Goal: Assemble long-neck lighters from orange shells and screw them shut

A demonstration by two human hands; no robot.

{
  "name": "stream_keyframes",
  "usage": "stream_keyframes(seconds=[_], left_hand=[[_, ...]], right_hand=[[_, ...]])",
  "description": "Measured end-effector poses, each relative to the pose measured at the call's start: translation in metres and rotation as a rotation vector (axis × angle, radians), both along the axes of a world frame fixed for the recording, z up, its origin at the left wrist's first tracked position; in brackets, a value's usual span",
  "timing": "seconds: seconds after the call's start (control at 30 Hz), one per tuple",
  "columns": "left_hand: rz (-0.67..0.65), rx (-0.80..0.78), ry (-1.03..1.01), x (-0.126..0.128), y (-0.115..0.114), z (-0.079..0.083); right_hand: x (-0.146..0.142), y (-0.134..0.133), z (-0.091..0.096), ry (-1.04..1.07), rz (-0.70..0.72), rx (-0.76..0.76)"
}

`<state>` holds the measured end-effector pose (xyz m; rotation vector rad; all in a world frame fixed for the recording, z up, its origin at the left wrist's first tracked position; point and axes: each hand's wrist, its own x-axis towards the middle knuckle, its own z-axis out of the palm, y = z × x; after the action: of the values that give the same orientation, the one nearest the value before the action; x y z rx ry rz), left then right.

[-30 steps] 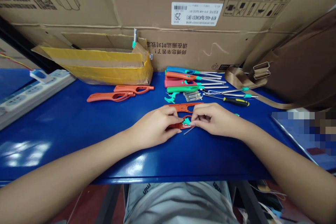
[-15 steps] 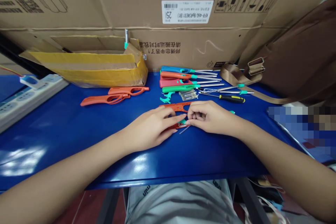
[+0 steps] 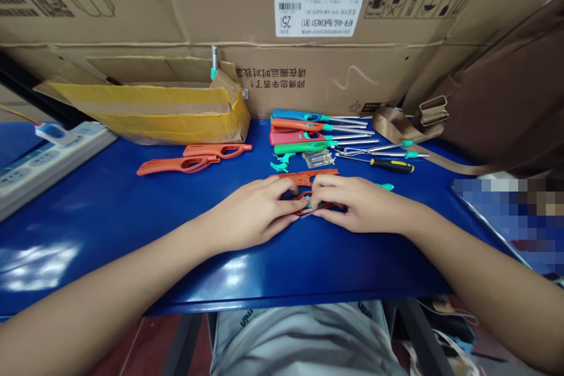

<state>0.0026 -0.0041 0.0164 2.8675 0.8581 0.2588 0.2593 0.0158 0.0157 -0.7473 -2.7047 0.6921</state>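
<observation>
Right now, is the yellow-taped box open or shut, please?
Open: the box has its flaps spread, and a lighter tip sticks up from it.

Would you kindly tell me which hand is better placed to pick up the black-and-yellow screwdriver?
The right hand, probably. The screwdriver lies just beyond it on the blue table, towards its own side. The left hand sits farther off. Both hands grip the orange casing.
</observation>
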Motion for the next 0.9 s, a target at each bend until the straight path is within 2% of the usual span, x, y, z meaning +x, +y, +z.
stream_keyframes(seconds=[0.2,0.63,0.9], left_hand=[[-0.034,0.041,0.008,-0.0025,0.0026,-0.0014],[-0.098,0.13,-0.137,-0.005,0.0055,-0.0025],[-0.069,0.056,-0.161,-0.0025,0.0049,-0.0043]], right_hand=[[-0.002,0.0032,0.0004,0.097,-0.176,-0.1],[-0.0027,0.0038,0.0019,0.1,-0.14,-0.165],[-0.0029,0.0061,-0.0008,0.117,-0.14,-0.164]])
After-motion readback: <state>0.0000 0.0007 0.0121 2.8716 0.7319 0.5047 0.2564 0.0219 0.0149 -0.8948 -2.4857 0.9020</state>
